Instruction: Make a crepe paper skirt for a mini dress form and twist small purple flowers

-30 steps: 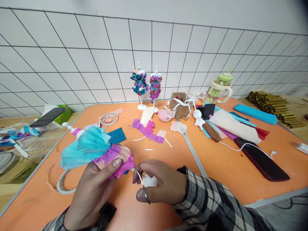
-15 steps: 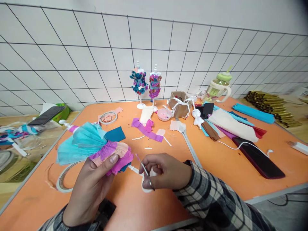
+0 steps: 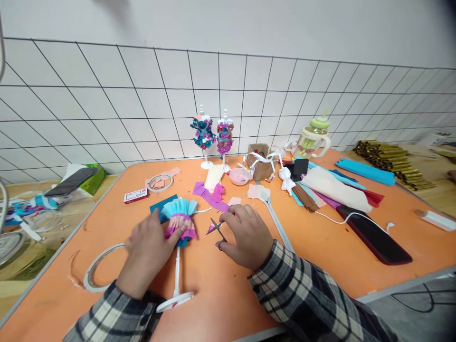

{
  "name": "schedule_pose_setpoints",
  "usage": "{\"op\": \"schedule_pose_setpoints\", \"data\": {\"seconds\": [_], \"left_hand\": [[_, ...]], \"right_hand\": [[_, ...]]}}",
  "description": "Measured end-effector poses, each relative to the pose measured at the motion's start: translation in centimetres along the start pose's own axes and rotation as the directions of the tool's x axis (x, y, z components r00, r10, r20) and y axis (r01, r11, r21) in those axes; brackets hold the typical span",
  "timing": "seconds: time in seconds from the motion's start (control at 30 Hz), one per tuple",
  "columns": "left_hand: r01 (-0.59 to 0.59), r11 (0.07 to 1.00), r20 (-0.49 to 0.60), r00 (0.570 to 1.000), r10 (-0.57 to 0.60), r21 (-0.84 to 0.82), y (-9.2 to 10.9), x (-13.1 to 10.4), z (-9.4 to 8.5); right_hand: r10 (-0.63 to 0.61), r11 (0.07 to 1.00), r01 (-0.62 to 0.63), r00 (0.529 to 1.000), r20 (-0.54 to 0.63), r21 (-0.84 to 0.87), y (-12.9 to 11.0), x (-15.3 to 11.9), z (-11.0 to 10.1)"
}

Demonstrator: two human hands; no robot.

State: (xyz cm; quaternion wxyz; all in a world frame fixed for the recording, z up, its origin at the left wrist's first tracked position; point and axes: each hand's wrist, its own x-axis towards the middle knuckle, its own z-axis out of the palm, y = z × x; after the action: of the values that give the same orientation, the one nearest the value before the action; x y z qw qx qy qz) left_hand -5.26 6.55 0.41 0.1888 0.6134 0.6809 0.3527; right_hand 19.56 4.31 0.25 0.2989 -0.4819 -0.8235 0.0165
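Note:
My left hand (image 3: 149, 254) is closed on a small dress form whose crepe paper skirt (image 3: 182, 223) has blue, peach and purple layers. Its thumb lies over the purple part, while the other fingers are partly blurred at the side. From the skirt a white stand (image 3: 177, 273) runs toward me to a round base, and the form's top is hidden. Small scissors (image 3: 215, 228) are in my right hand (image 3: 247, 235), fingers through the handles and blades spread, pointing left toward the skirt without touching it. A dark blue paper piece (image 3: 156, 207) lies behind my left hand.
Two decorated dress forms (image 3: 203, 130) stand at the back. Purple paper strips (image 3: 206, 192), a pink bowl (image 3: 240, 176) and a cardboard box (image 3: 261, 166) lie ahead. A tape roll (image 3: 93, 273) is at left; a phone (image 3: 377, 237), crepe paper (image 3: 335, 187) and a cup (image 3: 313, 140) are right.
The dress form has swung from lying leftward to pointing away from me, its base now near me. My left hand has shifted its hold; the scissors have turned and their blades have spread.

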Motion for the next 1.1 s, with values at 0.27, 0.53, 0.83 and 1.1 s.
{"op": "schedule_pose_setpoints", "data": {"seconds": [0.27, 0.53, 0.83, 1.1], "left_hand": [[-0.192, 0.952, 0.268, 0.929, 0.255, -0.241, 3.0, -2.7, -0.5], [-0.078, 0.972, 0.281, 0.949, 0.141, -0.223, 4.0, -3.4, 0.7], [-0.080, 0.932, 0.179, 0.972, 0.152, -0.354, 4.0, -3.4, 0.2], [-0.233, 0.899, 0.134, 0.944, 0.300, -0.370, 4.2, -4.8, -0.1]], "right_hand": [[-0.097, 0.995, 0.099, 0.993, 0.063, -0.032, -0.1, -0.1, 0.8], [-0.128, 0.986, 0.141, 0.982, 0.142, -0.084, -0.8, -0.2, 1.3], [-0.164, 0.986, 0.163, 0.985, -0.052, -0.034, -0.6, -0.4, 1.4], [-0.266, 0.961, 0.273, 0.881, -0.392, -0.041, -0.3, -0.8, 1.5]]}}
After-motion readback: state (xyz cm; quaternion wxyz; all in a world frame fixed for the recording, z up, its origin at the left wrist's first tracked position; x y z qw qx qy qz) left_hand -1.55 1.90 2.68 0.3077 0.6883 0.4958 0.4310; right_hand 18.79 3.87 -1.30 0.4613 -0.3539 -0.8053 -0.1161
